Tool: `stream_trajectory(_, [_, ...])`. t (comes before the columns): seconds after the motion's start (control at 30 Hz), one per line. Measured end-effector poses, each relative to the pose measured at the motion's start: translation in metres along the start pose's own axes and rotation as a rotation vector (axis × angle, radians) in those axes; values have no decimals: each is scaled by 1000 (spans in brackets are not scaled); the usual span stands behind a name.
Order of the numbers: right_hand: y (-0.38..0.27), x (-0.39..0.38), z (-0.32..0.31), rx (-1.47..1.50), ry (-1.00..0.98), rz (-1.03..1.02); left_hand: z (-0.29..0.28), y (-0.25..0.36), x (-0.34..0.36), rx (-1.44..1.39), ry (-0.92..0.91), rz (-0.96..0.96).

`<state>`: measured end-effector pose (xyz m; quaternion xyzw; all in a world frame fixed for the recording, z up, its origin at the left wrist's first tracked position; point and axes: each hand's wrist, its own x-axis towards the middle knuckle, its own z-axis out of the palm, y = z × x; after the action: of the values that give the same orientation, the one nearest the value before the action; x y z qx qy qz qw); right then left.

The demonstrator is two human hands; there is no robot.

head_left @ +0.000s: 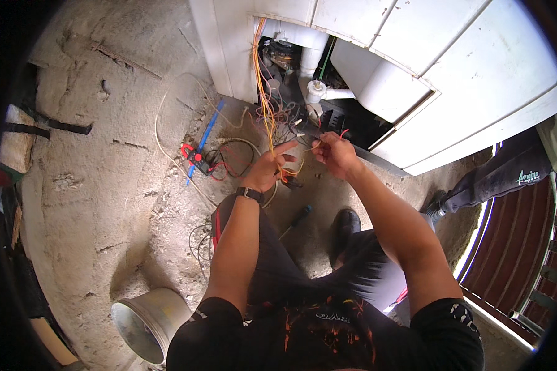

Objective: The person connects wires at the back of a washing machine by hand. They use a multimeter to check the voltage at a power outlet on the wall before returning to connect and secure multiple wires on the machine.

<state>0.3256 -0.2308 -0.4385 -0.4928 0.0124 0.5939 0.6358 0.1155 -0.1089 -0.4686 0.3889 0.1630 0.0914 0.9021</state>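
Observation:
A bundle of yellow-orange wires (pixel 263 102) hangs from the opening of a white housing (pixel 365 25). Its lower part runs through my left hand (pixel 267 170), whose index finger points out while the other fingers curl round the wires. Close by on the right, my right hand (pixel 339 156) pinches a thin wire at its fingertips. A short red-orange piece (pixel 345 133) sticks up behind that hand's knuckles. Beyond both hands lies a tangle of thin greyish-purple wires (pixel 283 117) with small white connectors (pixel 299 122). Dark ends show beneath my left hand.
White pipes (pixel 315 93) fill part of the opening. Left of me, a red-and-black clamp meter (pixel 196 159) lies across a blue strip (pixel 211 123) among cables. A screwdriver (pixel 300 216) lies near my shoe. A bucket (pixel 151 324) is tipped at lower left. Another person's leg (pixel 495 179) is at right.

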Motion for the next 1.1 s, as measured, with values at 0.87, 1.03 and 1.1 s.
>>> stream_trajectory(0.87, [14,-9,21,-606,-160,88,-16,41,0,-67,6,150])
stream_trajectory(1.03, [22,5,28,-825,-137,-98,-14,39,-5,-176,-114,104])
stream_trajectory(1.1, [23,4,37,-831,-124,-112,-13,39,-7,-148,-84,74])
